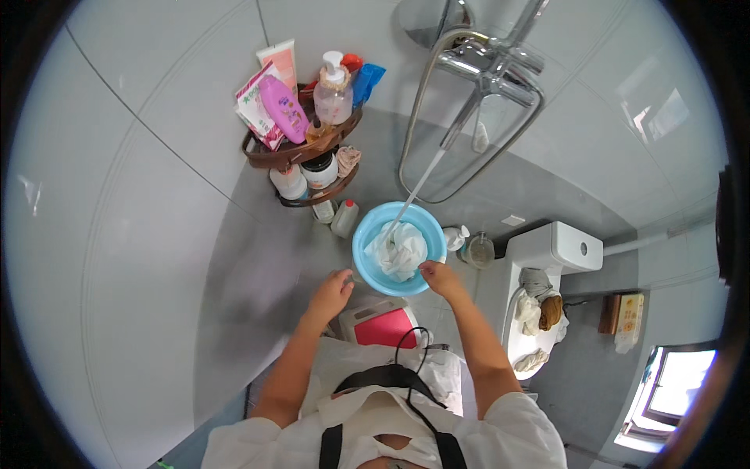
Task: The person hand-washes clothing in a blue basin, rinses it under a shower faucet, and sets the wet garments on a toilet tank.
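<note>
A: ok from where I'm standing, what's the left grip (332,293) doing?
B: Loosely curled, about half open, looks empty. It's just left of the basin (359,252) in the middle of the frame, not touching it afaict.
A: And the right grip (442,277)?
B: Fingers bunched close together at the basin's lower right rim. Honestly can't tell if they're pinching anything or just resting there.
A: So where's the cloth (401,252)?
B: Inside the basin, thin white stuff, all crumpled and puffed up in soft folds. A stream of water (423,180) slants down onto it from the upper right.
A: Basin's plastic?
B: Looks it, round, light blue, smooth rim. Shiny chrome tap (492,70) top right with a looped metal hose (404,144), and a brown curved shelf (269,159) upper left. Walls are glossy grey tile (156,102).
</note>
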`<state>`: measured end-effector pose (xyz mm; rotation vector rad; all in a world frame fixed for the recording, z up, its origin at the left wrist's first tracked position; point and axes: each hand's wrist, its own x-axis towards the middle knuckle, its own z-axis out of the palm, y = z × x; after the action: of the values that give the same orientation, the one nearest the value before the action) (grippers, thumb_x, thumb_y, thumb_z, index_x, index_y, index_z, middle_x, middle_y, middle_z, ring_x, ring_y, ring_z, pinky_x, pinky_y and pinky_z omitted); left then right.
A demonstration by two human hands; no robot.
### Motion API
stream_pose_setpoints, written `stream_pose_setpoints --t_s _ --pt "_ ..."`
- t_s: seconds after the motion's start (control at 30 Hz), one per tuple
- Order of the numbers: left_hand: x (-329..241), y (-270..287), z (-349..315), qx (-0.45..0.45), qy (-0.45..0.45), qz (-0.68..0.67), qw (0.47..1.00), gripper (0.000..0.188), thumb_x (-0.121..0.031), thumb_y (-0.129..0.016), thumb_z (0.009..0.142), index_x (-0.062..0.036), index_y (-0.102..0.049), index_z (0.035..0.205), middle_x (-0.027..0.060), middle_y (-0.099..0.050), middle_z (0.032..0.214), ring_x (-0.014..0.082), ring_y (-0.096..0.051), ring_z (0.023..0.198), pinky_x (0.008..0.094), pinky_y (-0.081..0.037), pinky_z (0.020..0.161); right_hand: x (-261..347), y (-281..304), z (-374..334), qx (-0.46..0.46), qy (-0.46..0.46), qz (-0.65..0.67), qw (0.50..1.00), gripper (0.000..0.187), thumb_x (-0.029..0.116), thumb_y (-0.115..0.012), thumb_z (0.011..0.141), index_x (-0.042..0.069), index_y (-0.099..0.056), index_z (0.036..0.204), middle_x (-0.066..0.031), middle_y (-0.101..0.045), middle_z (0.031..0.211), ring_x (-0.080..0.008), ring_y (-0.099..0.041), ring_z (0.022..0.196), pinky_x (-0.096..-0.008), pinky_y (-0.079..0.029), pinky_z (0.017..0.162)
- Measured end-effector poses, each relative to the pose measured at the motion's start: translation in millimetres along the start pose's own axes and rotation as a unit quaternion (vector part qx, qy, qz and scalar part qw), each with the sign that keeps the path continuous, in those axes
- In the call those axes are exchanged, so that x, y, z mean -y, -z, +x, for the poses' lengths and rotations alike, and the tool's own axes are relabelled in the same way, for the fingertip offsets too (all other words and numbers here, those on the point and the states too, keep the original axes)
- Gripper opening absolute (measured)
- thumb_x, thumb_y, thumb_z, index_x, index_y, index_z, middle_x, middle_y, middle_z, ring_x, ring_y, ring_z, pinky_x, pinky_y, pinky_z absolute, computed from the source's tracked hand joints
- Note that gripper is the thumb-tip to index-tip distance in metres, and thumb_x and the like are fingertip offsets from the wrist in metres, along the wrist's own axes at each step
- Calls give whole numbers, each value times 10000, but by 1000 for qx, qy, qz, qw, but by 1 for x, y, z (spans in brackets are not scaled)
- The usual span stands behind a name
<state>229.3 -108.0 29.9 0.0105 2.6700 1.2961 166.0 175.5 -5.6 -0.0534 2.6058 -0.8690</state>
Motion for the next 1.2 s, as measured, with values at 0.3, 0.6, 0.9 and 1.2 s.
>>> stream_pose_setpoints --t_s 0.3,0.6,0.9,1.2 --pt "77 -82 60 81 22 115 990 312 -222 -513 800 -62 -518 1068 151 -553 1025 296 -541 926 396 -435 789 -92 -84 84 71 5 -154 986 381 127 -564 724 153 -535 1104 -149 -509 1100 -289 -503 1014 -377 -414 856" --pt "130 -213 115 170 19 231 958 316 -206 -481 792 -117 -498 1095 103 -499 1061 284 -488 991 425 -439 787 -137 -131 149 119 38 -283 951 726 135 -608 720 290 -239 1325 -95 -124 1408 -336 -308 1211 -395 -364 948" --pt "171 -267 166 243 -4 306 921 629 -190 -579 729 -88 -283 1274 182 -332 1257 368 -377 1137 461 -370 895 -164 -183 175 163 108 -308 931 859 332 -730 598 221 -267 1313 -114 -257 1351 -369 -357 1153 -411 -405 893" --pt "214 -325 173 124 -40 328 936 737 -230 -582 710 10 -207 1297 247 -243 1304 450 -302 1161 522 -339 909 -204 -229 200 49 124 -248 960 811 343 -720 560 62 -363 1231 -195 -378 1264 -318 -351 1186 -387 -354 940"
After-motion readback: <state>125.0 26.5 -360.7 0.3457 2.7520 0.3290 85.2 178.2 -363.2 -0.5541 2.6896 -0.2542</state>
